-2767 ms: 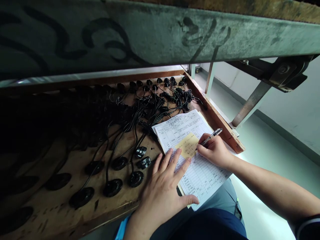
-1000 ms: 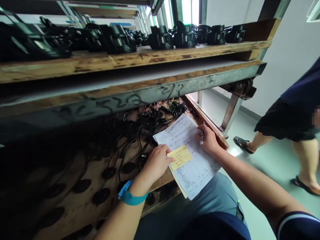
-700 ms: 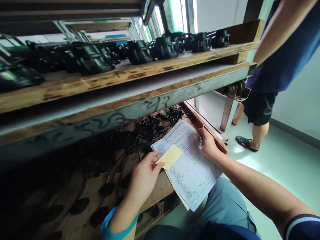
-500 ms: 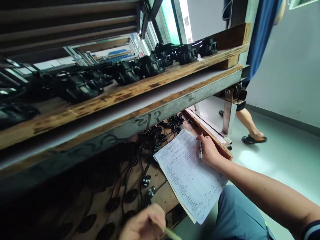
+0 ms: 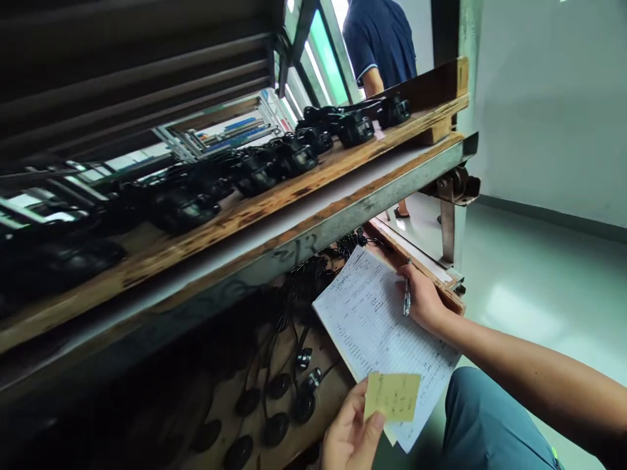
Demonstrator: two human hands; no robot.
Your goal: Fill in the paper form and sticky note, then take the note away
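My left hand [image 5: 349,435] is at the bottom of the view, pinching a small yellow note [image 5: 392,396] by its lower left corner, in front of the lower edge of a printed form [image 5: 377,326]. The form lies on the lower wooden shelf board [image 5: 323,398]. My right hand [image 5: 421,301] rests on the form's right edge, closed round a pen [image 5: 406,301] that points downwards. Black round parts with cables [image 5: 289,398] lie on the board left of the form.
An upper wooden shelf [image 5: 274,199] carries a row of black parts [image 5: 294,153]; its grey metal rail [image 5: 343,219] overhangs the lower board. A person in a dark blue shirt [image 5: 379,39] stands behind the rack. A caster bracket [image 5: 453,186] and pale green floor [image 5: 539,281] lie to the right.
My left hand peeled the yellow note off the form and drew it down towards me. My view rose to take in the upper shelf. The passing person walked behind the rack.
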